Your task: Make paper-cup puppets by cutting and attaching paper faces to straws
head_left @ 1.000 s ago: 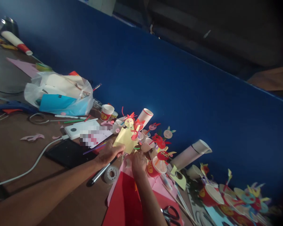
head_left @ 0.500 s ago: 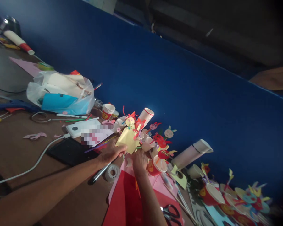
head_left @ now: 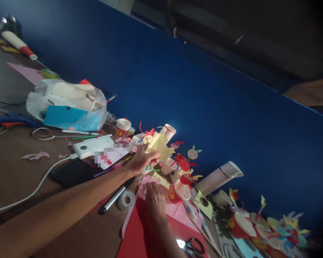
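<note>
Between the thumb and fingers of my left hand (head_left: 143, 161) is a piece of pale yellow paper (head_left: 161, 146) with a jagged cut edge, raised in front of the paper cups. My right hand (head_left: 155, 199) is lower down, over the pink paper (head_left: 174, 211) and the red paper (head_left: 138, 233). Its fingers are curled downward and partly hidden, so what they hold is unclear. A pale yellow strip (head_left: 161, 180) lies just beyond it. Close by on the right stands a red paper cup (head_left: 175, 193). Black-handled scissors (head_left: 192, 247) lie on the red paper.
White cups with paper animal faces, such as a rabbit face (head_left: 193, 153), stand along the blue partition (head_left: 204, 93). A tape roll (head_left: 126, 200) and a marker (head_left: 111, 200) lie left of my right hand. Further left are a white power bank (head_left: 88, 147) and a plastic bag (head_left: 97, 120).
My left hand has lifted the yellow paper up and to the right. My right hand has drawn back from it, down toward the pink and red paper.
</note>
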`<action>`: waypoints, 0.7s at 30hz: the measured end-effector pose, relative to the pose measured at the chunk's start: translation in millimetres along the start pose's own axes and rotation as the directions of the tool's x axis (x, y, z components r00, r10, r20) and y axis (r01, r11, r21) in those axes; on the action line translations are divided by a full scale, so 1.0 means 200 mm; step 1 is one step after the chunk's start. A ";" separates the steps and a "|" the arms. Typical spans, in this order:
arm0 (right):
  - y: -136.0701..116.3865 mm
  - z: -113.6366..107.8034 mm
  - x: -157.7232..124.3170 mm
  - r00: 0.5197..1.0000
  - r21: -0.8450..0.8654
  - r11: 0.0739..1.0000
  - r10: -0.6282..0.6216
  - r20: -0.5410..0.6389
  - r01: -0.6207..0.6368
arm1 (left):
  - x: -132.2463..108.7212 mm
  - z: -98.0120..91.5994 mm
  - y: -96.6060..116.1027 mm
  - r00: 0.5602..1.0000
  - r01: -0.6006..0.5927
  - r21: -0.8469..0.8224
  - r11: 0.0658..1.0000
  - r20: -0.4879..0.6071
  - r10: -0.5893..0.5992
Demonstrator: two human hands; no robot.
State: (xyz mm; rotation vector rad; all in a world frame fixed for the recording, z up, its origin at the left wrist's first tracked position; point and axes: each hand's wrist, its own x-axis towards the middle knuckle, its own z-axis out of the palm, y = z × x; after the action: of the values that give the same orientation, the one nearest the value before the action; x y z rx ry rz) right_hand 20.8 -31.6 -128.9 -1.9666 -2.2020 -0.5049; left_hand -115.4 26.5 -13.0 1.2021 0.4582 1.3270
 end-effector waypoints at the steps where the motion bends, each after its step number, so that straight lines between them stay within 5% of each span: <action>1: 0.01 0.00 -0.01 1.000 0.004 1.000 0.012 -0.005 -0.012 | 0.00 -0.01 0.00 1.000 -0.002 -0.010 1.000 0.003 0.002; 9: 0.05 0.01 0.11 0.976 -0.034 0.977 0.211 0.057 -0.209 | 0.04 0.03 0.09 1.000 -0.007 -0.065 0.998 0.013 0.008; 21: 0.07 -0.01 0.07 0.974 -0.063 0.978 0.203 0.102 -0.198 | 0.03 0.06 0.18 0.995 -0.058 -0.141 0.988 0.074 0.069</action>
State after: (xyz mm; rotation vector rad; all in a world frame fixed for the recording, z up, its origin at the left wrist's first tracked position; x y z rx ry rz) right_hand 33.3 -18.0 -119.5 -2.2628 -2.0362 -0.4411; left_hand -121.4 20.8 24.9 1.1564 0.2684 1.3387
